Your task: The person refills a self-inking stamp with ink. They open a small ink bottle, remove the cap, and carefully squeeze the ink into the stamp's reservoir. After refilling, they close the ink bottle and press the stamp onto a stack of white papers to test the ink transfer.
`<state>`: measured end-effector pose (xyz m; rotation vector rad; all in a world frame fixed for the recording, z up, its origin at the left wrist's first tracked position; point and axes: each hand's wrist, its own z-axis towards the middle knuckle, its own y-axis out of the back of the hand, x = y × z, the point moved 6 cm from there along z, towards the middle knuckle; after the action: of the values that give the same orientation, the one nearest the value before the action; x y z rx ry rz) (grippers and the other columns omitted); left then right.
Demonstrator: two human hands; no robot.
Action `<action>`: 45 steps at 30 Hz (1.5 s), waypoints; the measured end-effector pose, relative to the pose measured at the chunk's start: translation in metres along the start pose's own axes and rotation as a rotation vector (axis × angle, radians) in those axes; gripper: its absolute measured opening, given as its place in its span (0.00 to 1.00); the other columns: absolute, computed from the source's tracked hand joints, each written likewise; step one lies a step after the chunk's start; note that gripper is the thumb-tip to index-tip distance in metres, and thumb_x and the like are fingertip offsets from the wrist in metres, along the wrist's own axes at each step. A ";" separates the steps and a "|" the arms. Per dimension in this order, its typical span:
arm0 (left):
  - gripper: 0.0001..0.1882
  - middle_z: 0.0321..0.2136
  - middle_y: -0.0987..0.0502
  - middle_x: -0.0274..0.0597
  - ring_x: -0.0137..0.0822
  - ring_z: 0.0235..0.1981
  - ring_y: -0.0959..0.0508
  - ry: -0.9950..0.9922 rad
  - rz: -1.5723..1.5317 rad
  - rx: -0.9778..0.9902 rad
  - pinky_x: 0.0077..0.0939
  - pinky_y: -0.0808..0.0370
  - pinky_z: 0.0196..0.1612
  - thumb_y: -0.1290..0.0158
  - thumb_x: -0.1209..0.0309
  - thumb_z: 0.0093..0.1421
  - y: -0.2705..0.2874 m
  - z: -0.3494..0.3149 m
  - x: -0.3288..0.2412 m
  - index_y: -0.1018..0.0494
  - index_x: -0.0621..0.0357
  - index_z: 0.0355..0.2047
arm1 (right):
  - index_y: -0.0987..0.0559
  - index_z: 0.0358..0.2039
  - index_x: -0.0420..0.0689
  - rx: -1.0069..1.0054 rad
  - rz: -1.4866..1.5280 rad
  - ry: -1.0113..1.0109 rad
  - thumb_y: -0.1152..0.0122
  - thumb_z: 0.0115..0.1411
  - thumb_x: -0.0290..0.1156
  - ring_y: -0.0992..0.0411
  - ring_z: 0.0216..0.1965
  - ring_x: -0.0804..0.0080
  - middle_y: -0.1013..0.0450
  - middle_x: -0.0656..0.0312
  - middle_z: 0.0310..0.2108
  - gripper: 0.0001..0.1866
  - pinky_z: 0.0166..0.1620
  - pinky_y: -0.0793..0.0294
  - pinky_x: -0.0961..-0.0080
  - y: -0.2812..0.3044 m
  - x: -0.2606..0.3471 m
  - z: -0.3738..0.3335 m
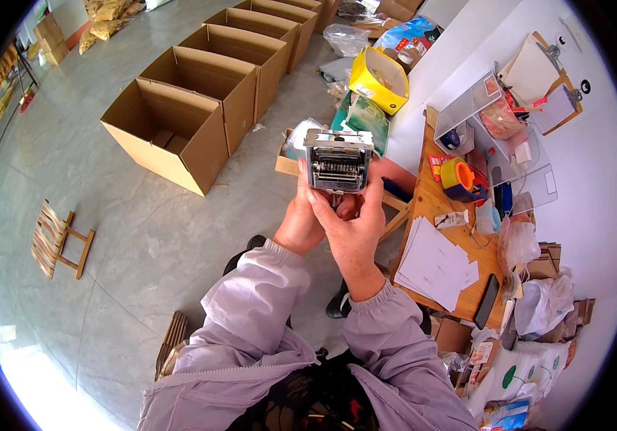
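Note:
Held up in front of me is a boxy metal device (337, 167) with a row of small ridged wheels in its open face; it looks like a self-inking number stamp. My left hand (298, 221) wraps its left side and underside. On the other side, my right hand (355, 224) grips it, thumb across the near face and fingers curled beneath. Its lower part is hidden by my fingers. Both forearms, in pale lilac sleeves, reach up from the lower edge.
Open cardboard boxes (172, 136) stand in a row on the grey floor, far left. At right is a wooden table (423, 208) with papers (434, 262), tape rolls (458, 176), a phone (486, 300) and a clear organizer (470, 108). A folding stool (60, 241) stands left.

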<state>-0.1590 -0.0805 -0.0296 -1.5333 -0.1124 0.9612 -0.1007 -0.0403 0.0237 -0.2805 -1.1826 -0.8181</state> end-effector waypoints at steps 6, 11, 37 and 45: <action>0.40 0.18 0.35 0.32 0.27 0.20 0.37 0.019 0.005 0.009 0.22 0.36 0.26 0.78 0.35 0.62 -0.002 0.000 0.000 0.31 0.59 0.38 | 0.39 0.56 0.35 -0.011 0.001 0.083 0.29 0.48 0.30 0.29 0.41 0.75 0.28 0.57 0.43 0.38 0.43 0.29 0.79 0.001 -0.005 0.000; 0.39 0.18 0.35 0.31 0.26 0.19 0.40 -0.006 -0.008 0.049 0.21 0.39 0.23 0.78 0.37 0.63 -0.001 0.000 0.001 0.30 0.60 0.41 | 0.38 0.56 0.35 -0.009 0.017 0.081 0.29 0.49 0.30 0.28 0.41 0.75 0.28 0.57 0.42 0.37 0.43 0.29 0.79 0.000 -0.003 -0.002; 0.41 0.17 0.37 0.33 0.25 0.20 0.38 -0.025 0.614 -0.117 0.22 0.32 0.29 0.80 0.33 0.61 0.010 0.005 0.023 0.33 0.60 0.35 | 0.35 0.56 0.37 -0.453 -0.445 -0.047 0.38 0.54 0.27 0.30 0.42 0.68 0.30 0.54 0.44 0.29 0.46 0.31 0.73 0.222 -0.044 -0.061; 0.16 0.18 0.33 0.27 0.20 0.20 0.34 0.003 0.864 -0.158 0.16 0.36 0.25 0.39 0.61 0.55 0.004 0.003 0.033 0.31 0.59 0.26 | 0.36 0.56 0.37 -0.445 -0.607 -0.165 0.33 0.50 0.34 0.31 0.46 0.66 0.31 0.52 0.48 0.35 0.48 0.32 0.71 0.250 -0.106 -0.009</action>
<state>-0.1409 -0.0598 -0.0491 -1.7531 0.5313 1.6482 0.0646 0.1709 -0.0212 -0.3618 -1.2466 -1.6226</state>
